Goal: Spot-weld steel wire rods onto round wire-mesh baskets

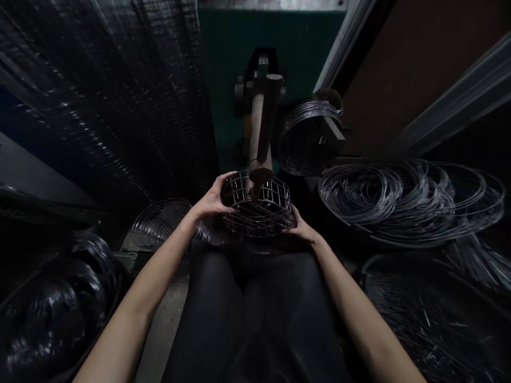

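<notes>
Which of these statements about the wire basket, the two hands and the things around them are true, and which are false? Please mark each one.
1. Both hands grip the wire basket. True: the left hand holds its left side, the right hand its right side.
2. The basket is of solid plastic. False: it is open wire mesh.
3. A metal arm of the green machine reaches down to the basket. True.
4. Loose wire rings lie at the person's right. True.
5. The right hand holds pliers. False: it holds only the basket.

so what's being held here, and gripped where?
A round wire basket, held by both hands: left hand on its left rim, right hand at its lower right side.
</notes>
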`<state>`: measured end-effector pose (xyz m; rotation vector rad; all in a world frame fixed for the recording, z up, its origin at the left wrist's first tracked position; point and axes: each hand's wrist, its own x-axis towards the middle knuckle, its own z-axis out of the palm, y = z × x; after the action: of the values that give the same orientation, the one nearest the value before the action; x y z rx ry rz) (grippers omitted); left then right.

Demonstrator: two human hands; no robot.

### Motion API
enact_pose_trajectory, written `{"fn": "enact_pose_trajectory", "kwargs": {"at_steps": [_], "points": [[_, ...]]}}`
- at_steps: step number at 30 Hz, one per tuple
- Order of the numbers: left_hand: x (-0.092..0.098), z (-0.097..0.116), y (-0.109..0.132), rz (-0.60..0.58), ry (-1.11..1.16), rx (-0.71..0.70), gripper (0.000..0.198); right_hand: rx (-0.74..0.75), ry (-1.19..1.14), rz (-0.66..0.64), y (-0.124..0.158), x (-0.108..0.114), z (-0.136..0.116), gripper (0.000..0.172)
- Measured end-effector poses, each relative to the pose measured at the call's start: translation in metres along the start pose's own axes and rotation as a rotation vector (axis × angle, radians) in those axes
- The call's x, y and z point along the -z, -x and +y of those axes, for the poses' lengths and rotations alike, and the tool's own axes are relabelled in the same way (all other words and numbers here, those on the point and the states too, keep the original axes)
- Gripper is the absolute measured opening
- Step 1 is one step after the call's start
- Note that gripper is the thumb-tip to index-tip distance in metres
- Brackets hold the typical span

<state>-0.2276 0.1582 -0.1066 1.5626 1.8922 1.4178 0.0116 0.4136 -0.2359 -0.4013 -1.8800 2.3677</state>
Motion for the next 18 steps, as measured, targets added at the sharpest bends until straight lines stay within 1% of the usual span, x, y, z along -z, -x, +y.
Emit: {"fn": "enact_pose_trajectory", "kwargs": {"at_steps": [2,4,6,7,8,9,10,11,12,13,14,15,16,17,18], "points": [[0.002,0.000,-0.001,-0.001,-0.004,-0.012,0.109,-0.006,0.002,0.003,-0.002,-0.003,0.001,0.120],[0.003,-0.002,0.002,-0.001,-0.010,-0.020,0.112,-0.021,0.025,0.017,0.000,-0.007,-0.004,0.124],[0.004,-0.006,0.010,0.015,-0.022,0.014,0.121,-0.040,0.122,0.050,0.013,-0.009,-0.015,0.128],[0.003,-0.009,0.016,0.023,-0.025,0.045,0.126,-0.040,0.220,0.083,0.026,-0.009,-0.023,0.127],[0.001,-0.013,0.023,0.029,-0.021,0.080,0.132,-0.032,0.347,0.138,0.043,-0.007,-0.030,0.123],[-0.003,-0.019,0.030,0.031,-0.008,0.111,0.136,-0.022,0.492,0.211,0.065,-0.003,-0.037,0.115],[-0.007,-0.025,0.037,0.035,0.011,0.134,0.138,-0.009,0.649,0.310,0.090,0.002,-0.041,0.101],[-0.014,-0.032,0.042,0.049,0.033,0.149,0.139,-0.013,0.773,0.437,0.118,0.010,-0.043,0.085],[-0.021,-0.038,0.046,0.075,0.061,0.154,0.140,-0.065,0.874,0.565,0.147,0.019,-0.042,0.069],[-0.028,-0.044,0.047,0.115,0.095,0.152,0.140,-0.144,0.972,0.713,0.175,0.028,-0.038,0.057],[-0.034,-0.049,0.047,0.165,0.136,0.144,0.141,-0.233,1.078,0.826,0.201,0.037,-0.031,0.052],[-0.040,-0.053,0.045,0.217,0.178,0.139,0.141,-0.350,1.188,0.889,0.223,0.045,-0.023,0.051],[-0.044,-0.055,0.044,0.262,0.217,0.142,0.140,-0.491,1.260,0.914,0.241,0.051,-0.013,0.050],[-0.047,-0.056,0.042,0.297,0.250,0.152,0.139,-0.604,1.287,0.890,0.254,0.053,-0.002,0.047],[-0.048,-0.055,0.043,0.325,0.270,0.161,0.138,-0.675,1.292,0.855,0.262,0.053,0.008,0.044]]}}
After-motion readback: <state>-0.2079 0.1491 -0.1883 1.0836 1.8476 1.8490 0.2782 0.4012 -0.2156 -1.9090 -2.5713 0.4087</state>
